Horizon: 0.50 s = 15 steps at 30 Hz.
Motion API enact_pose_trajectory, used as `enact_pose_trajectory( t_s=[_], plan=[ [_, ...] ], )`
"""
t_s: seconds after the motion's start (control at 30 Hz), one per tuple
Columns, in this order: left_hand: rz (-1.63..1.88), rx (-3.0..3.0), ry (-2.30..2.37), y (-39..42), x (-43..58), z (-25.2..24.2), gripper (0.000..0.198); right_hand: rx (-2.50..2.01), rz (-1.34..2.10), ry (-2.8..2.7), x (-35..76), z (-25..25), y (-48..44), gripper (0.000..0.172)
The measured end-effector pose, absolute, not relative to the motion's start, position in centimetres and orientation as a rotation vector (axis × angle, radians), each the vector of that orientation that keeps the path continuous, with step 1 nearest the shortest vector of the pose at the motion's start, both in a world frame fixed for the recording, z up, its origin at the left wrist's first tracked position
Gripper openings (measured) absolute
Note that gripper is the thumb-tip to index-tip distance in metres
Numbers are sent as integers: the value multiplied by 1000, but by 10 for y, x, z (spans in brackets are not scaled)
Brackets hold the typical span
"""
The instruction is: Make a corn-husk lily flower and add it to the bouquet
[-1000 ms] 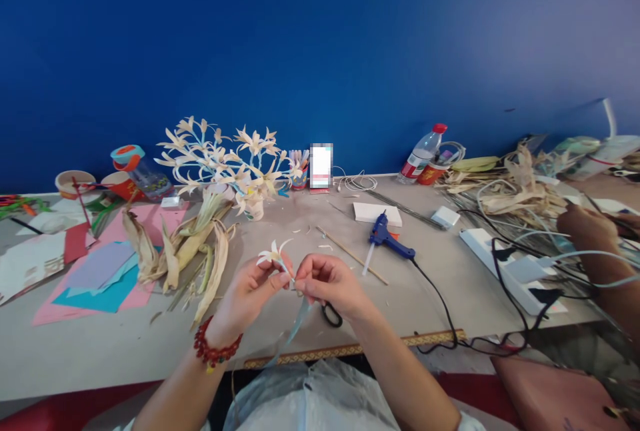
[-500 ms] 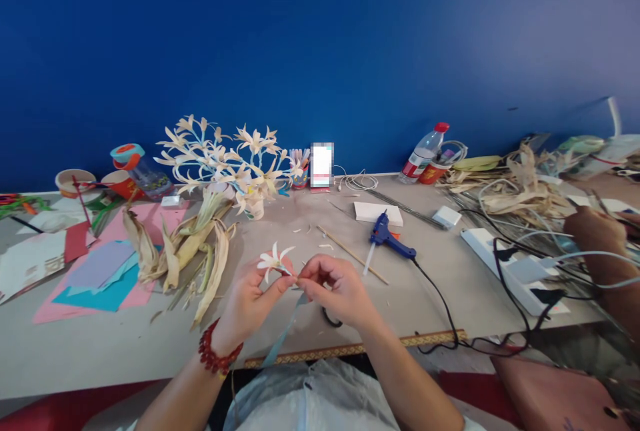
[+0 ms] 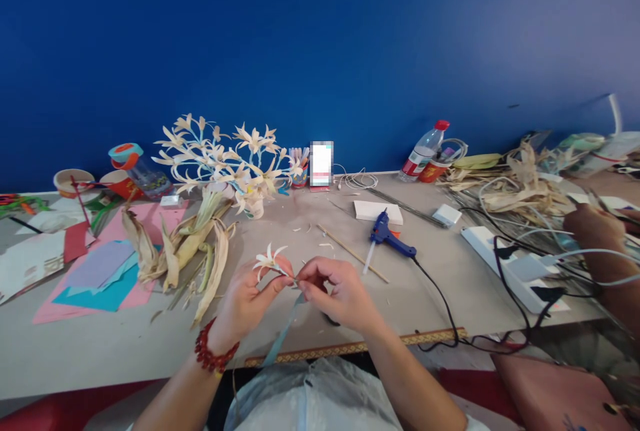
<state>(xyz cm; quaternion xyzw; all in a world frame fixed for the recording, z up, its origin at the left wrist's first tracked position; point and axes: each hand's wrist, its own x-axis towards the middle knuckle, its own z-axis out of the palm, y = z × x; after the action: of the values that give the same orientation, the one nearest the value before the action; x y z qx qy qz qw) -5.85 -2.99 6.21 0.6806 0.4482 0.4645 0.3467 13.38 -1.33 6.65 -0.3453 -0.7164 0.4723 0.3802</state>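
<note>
Between thumb and fingers, my left hand (image 3: 257, 294) pinches the stem of a small white flower (image 3: 270, 261), whose petals point up and left. My right hand (image 3: 337, 290) is closed at the stem's other end, its fingertips almost touching those of my left hand. From between the hands a pale blue-green ribbon (image 3: 284, 338) hangs down to the table edge. Whether my right fingers grip the stem or the ribbon is hard to tell. Behind stands a cup of similar cream flowers (image 3: 255, 208).
Corn husks (image 3: 190, 244) and coloured paper (image 3: 107, 284) lie to the left. On the right are a blue glue gun (image 3: 390, 238), a thin stick (image 3: 353, 254), a power strip (image 3: 505, 271) with cables, a bottle (image 3: 420, 154), and another person's hand (image 3: 595, 228).
The flower has tilted and shifted slightly left with my left hand. My right hand has moved a little, and its fingertips have closed in. The other person's hand has shifted slightly.
</note>
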Motion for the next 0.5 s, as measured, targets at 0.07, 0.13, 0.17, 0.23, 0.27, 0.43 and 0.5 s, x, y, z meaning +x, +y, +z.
enact_pose_trajectory(
  t_s=[0.07, 0.13, 0.17, 0.23, 0.27, 0.43, 0.5],
  plan=[
    [1240, 1715, 1180, -31, -57, 61, 12, -919, 1070, -1897, 134, 68, -15, 8],
    [1280, 1668, 1206, -32, -56, 58, 12, -965, 881, -1957, 132, 70, -17, 9],
    [1305, 1648, 1223, -32, -55, 56, 11, -983, 785, -1978, 132, 70, -19, 10],
    [1355, 1623, 1252, -34, -54, 52, 9, -998, 628, -2000, 130, 69, -24, 11],
    [1382, 1616, 1261, -35, -53, 50, 7, -994, 575, -2001, 130, 69, -26, 12],
    [1539, 1561, 1253, -38, -47, 45, 5, -919, 480, -1975, 130, 61, -38, 9],
    [1585, 1522, 1270, -38, -45, 43, 5, -905, 507, -1958, 131, 57, -42, 7]
  ],
)
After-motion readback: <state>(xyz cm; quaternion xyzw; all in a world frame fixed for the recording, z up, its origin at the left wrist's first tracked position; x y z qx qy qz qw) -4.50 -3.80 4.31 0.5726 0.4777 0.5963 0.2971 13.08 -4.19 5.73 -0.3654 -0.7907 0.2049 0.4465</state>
